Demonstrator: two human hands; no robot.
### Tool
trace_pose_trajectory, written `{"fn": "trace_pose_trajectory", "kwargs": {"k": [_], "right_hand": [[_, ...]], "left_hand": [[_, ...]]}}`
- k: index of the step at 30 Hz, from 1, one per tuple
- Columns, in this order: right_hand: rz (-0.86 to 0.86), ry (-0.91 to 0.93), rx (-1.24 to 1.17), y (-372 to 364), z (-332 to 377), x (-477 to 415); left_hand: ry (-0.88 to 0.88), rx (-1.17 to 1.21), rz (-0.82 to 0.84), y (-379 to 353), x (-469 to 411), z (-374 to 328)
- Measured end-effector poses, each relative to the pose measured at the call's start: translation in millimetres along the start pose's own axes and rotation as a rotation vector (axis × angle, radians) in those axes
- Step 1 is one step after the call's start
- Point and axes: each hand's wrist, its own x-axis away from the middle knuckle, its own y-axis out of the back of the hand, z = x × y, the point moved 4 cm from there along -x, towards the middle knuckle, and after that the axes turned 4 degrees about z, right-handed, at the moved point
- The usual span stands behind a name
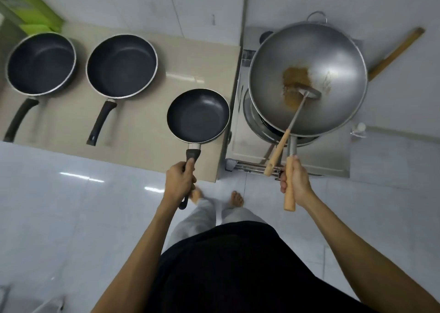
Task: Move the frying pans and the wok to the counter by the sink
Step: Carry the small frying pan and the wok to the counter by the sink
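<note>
Two large black frying pans, one at far left [40, 62] and one beside it [121, 65], sit on the beige counter [190, 58]. My left hand [179, 180] grips the black handle of a small black frying pan [198, 115] near the counter's right end. My right hand [295, 180] grips the wooden handle of a big steel wok [333, 58] over the gas stove [240, 146]. Inside the wok are a brown residue patch and a metal spatula [307, 93] whose wooden handle leans over the rim.
A green box [35, 10] stands at the back left of the counter. A wooden stick [395, 53] leans behind the stove at right. White tiled floor lies below, with my bare feet [235, 198] close to the counter edge.
</note>
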Motion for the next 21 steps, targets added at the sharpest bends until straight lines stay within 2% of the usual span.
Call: {"fn": "trace_pose_trajectory", "kwargs": {"k": [5,13,17,21], "right_hand": [[-0.003,0.028,0.072,1,-3,17],[-0.067,0.052,0.138,-28,-22,59],[-0.102,0.086,0.175,-66,-33,83],[-0.077,0.105,0.199,-137,-51,109]], "left_hand": [[0.015,0.247,0.051,8,13,6],[0.012,0.445,-0.016,68,28,48],[-0.002,0.451,-0.062,124,36,84],[-0.027,0.442,-0.084,197,50,127]]}}
